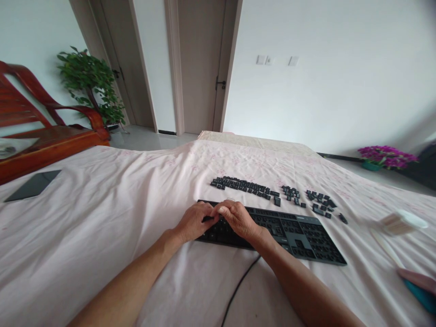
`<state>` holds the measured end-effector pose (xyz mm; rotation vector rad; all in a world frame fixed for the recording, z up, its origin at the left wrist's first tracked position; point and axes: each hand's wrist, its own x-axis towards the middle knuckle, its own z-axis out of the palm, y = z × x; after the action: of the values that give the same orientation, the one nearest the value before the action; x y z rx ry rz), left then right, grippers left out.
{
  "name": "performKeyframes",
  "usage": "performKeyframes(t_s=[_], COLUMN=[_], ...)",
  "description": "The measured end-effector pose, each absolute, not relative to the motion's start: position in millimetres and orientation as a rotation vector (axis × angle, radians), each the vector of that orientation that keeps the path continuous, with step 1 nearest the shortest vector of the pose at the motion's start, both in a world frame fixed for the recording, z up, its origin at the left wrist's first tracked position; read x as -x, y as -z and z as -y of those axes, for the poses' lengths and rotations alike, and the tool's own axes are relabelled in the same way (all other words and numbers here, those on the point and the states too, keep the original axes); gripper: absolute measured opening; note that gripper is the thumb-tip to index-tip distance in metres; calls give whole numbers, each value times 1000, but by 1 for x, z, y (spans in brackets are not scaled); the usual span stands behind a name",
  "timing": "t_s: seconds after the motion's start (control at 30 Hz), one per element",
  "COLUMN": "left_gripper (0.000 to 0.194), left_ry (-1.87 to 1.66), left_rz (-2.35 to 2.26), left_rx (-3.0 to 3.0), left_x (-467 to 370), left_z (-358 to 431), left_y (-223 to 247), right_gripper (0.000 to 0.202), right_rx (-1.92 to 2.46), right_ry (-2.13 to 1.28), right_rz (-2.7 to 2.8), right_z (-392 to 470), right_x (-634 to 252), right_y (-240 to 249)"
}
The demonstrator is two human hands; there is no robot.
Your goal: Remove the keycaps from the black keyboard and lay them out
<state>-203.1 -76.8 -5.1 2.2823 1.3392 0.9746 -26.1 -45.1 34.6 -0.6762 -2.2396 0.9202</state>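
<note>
A black keyboard (299, 243) lies on the pink bedsheet, its right part showing bare switch positions without keycaps. My left hand (195, 221) is over the keyboard's left end, with its fingers bent and drawn together. Against it, my right hand (236, 218) rests above the same end, fingers curled and thumb on top. The fingertips of both hands meet there, and whatever lies between them is hidden. Just behind the keyboard, loose black keycaps (243, 185) lie in rough rows, with more keycaps (320, 200) in clusters to the right.
A black cable (238, 288) runs toward me from under my right forearm. At right are a blurred clear tub of cotton swabs (402, 222) and a brush (417, 286) with a blue part. A dark flat tablet or phone (34, 185) lies at left, near a wooden chair (68, 131).
</note>
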Motion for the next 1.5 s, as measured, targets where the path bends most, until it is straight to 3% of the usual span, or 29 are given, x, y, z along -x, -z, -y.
performKeyframes(t_s=[0.47,1.07,1.2,1.33,1.5], left_gripper=[17,2,9,19,34], left_ry=[-885,-880,-942,-1102,-1223], left_rz=[-1366,-1325,-1289,-1278,-1213], left_rx=[-2216,-2229,-2101,-1836,-1604], left_x=[200,194,195,198,200], left_z=[74,80,80,78,70], left_y=[6,-2,2,6,10], right_gripper=[62,54,53,54,35], right_rx=[563,622,679,697,921], right_ry=[-883,-846,-859,-608,-413], right_rz=[2292,1836,1729,1957,2176], right_z=[43,53,57,57,48], right_x=[28,30,27,19,18], right_y=[-29,-6,-13,-31,-44])
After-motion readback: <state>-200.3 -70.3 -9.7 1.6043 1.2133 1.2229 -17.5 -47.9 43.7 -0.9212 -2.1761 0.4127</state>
